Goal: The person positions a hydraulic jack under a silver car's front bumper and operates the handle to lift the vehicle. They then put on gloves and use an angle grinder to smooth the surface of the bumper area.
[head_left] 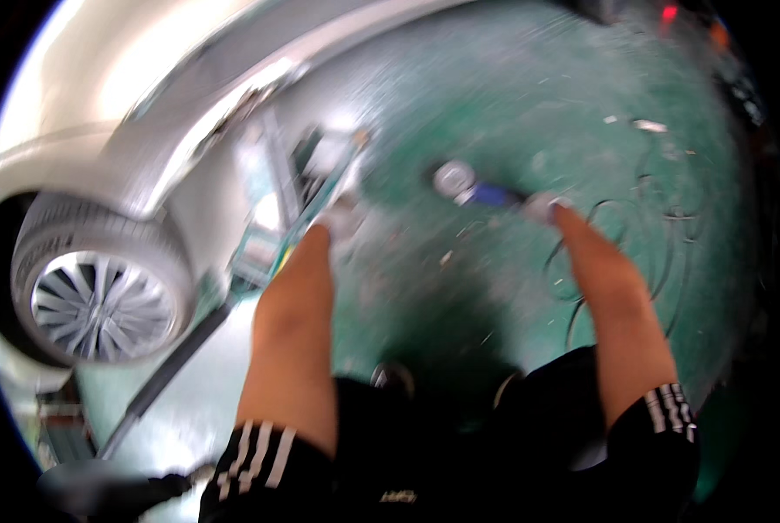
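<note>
My right hand [542, 207], in a pale glove, grips a disc-headed power tool [492, 194] that looks like an angle grinder. Its body is blue with a dark rear end, and the round, light grey head points left above the green floor. My left hand [341, 218], also in a pale glove, is beside a teal metal frame [307, 209] that looks like a floor jack by the car. Motion blur hides the left fingers, so whether they touch the frame does not show.
A silver car [102, 96] with a spoked wheel [102, 305] fills the left side. A long black bar [176, 362] slants down from the jack. Dark cable loops [612, 205] lie on the floor [512, 288] at right, among small scraps. My shoes [393, 378] show below.
</note>
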A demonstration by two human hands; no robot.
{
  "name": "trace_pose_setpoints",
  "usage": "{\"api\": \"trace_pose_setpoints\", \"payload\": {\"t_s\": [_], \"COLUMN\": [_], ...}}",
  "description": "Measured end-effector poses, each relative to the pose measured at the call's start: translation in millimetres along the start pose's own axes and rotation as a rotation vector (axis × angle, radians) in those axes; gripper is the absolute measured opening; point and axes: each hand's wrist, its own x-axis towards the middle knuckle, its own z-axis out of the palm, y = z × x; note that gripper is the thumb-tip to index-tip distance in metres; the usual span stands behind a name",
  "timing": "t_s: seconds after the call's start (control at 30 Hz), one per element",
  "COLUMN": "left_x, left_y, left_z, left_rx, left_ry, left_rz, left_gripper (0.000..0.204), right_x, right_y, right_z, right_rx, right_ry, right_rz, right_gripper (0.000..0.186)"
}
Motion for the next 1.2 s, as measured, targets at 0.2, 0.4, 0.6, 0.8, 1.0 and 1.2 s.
{"api": "trace_pose_setpoints", "payload": {"t_s": [0.2, 0.4, 0.6, 0.8, 1.0, 1.2], "left_x": [-2, 12, 43, 12, 51, 24], "left_y": [40, 4, -14, 24, -3, 25], "left_z": [22, 6, -10, 16, -9, 24], "left_rx": [0.003, -0.266, -0.467, -0.248, -0.461, -0.261], "left_ry": [-0.007, -0.225, -0.311, -0.184, -0.439, -0.220], "left_rz": [0.056, -0.098, -0.179, -0.101, -0.190, -0.119], "left_gripper": [0.057, 0.052, 0.027, 0.023, 0.018, 0.023], "right_x": [7, -22, -32, -17, -17, -17], "right_y": [32, -4, -3, 23, 18, 36], "right_z": [14, -2, -7, 14, 10, 23], "right_rx": [0.041, 0.273, 0.327, 0.304, 0.356, 0.344], "right_ry": [-0.108, -0.031, -0.014, -0.007, 0.026, 0.006], "right_rz": [0.103, 0.175, 0.196, 0.195, 0.164, 0.218], "right_gripper": [0.048, 0.041, 0.042, 0.042, 0.039, 0.038]}}
